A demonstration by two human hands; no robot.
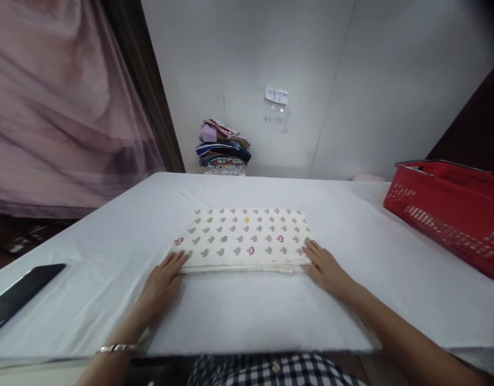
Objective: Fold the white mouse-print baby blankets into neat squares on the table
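Note:
A folded cream cloth (242, 238) printed with grey, red and green mushroom shapes lies flat in the middle of the white table (247, 311). My left hand (163, 281) rests flat at the cloth's near left corner, fingers stretched out and touching its edge. My right hand (325, 268) lies flat at the near right corner, fingertips on the cloth's edge. Neither hand grips anything. A metal bracelet is on my left wrist.
A red plastic basket (451, 212) stands at the table's right side. A stack of folded clothes (223, 148) sits at the far edge against the white wall. A black flat object (19, 294) lies at the left edge. A pink curtain hangs on the left.

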